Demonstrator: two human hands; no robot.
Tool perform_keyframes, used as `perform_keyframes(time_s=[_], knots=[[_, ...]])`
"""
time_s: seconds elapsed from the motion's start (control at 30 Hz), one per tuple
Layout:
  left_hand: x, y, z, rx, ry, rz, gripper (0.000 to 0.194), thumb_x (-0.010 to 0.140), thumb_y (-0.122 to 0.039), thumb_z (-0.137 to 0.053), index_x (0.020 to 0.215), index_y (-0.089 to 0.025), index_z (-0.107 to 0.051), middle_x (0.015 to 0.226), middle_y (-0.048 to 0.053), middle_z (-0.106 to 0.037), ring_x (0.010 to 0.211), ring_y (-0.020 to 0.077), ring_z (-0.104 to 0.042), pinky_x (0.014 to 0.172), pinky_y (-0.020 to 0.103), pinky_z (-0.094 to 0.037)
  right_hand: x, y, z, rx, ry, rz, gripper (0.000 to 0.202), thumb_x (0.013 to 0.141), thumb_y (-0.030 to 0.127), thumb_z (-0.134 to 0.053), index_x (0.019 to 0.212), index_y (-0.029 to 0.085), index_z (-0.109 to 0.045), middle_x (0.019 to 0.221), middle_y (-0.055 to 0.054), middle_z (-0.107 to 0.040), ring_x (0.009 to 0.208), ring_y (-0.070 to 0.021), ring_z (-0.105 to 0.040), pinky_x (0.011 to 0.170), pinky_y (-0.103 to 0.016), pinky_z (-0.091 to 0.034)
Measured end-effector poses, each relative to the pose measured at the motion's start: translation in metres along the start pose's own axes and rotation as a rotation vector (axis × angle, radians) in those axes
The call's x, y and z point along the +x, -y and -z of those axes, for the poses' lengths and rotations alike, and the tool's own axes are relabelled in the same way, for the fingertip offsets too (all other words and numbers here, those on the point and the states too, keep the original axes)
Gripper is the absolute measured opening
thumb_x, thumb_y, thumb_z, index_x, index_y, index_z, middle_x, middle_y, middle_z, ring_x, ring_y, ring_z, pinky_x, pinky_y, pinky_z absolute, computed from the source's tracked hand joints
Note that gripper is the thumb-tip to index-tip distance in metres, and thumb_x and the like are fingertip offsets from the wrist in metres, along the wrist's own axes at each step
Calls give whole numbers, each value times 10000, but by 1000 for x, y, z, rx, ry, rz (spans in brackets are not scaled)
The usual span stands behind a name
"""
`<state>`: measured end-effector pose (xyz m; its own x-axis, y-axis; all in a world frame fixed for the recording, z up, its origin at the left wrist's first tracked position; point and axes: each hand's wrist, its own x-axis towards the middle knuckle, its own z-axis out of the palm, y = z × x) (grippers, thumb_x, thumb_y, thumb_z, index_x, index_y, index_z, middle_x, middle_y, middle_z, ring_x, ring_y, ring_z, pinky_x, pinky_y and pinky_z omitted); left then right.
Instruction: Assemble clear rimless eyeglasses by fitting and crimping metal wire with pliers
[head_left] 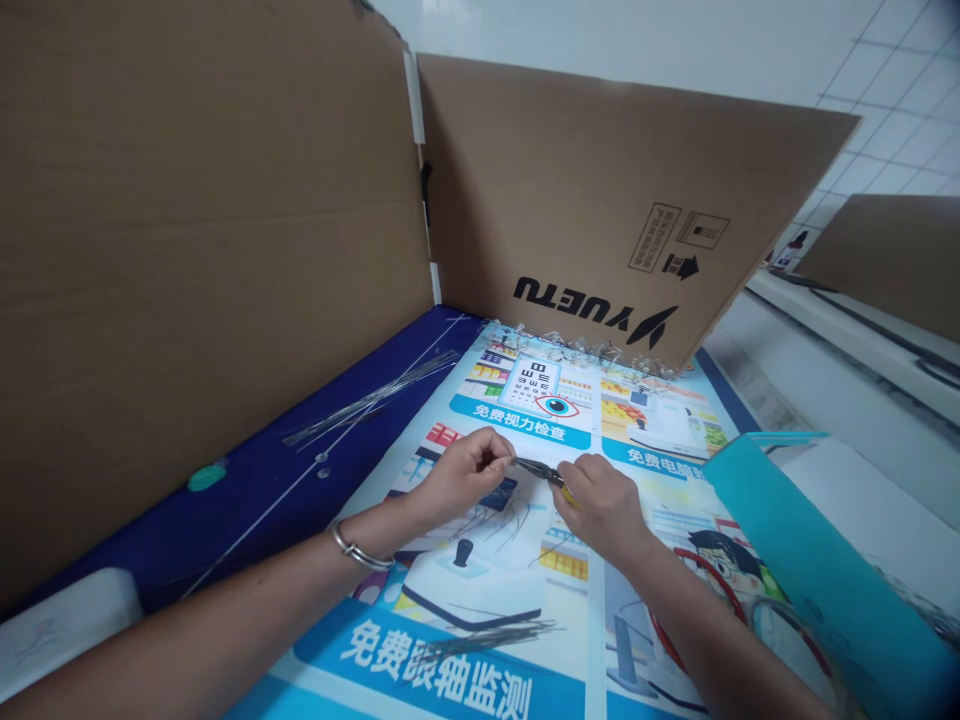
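My right hand (604,508) is closed around the yellow handles of a pair of pliers (538,468), whose dark, narrow jaws point left. At the jaw tips, my left hand (471,470) pinches with thumb and forefinger; what sits between them is too small to make out. A metal bangle (358,548) circles the left wrist. Below both hands, a loose bundle of thin, straight wires (487,640) lies on the printed poster (570,620). A few fine, curved lines show under the fingers, perhaps wires.
Small bent clear or wire pieces (577,347) line the poster's far edge. Longer thin strands (375,398) lie on the blue surface at left, near a green disc (207,477). Cardboard panels (600,190) stand behind and left. A teal-edged open box (817,560) is at right.
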<state>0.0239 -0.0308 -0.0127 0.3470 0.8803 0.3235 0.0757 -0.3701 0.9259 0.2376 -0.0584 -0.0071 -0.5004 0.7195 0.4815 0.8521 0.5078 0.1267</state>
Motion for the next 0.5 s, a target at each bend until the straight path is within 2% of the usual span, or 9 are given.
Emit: perform_keyframes(time_s=[0.5], knots=[[0,4,-2,44,-20,9,68,758,-111,-462,713,-160,-448,765,9,-537,681,101,-484,624,227,-382,-1,2,-4,-39,17,-25,125,803,281,-474,771,185,-547,737,-37,-502,762,-154,-448,627,-252,-297]])
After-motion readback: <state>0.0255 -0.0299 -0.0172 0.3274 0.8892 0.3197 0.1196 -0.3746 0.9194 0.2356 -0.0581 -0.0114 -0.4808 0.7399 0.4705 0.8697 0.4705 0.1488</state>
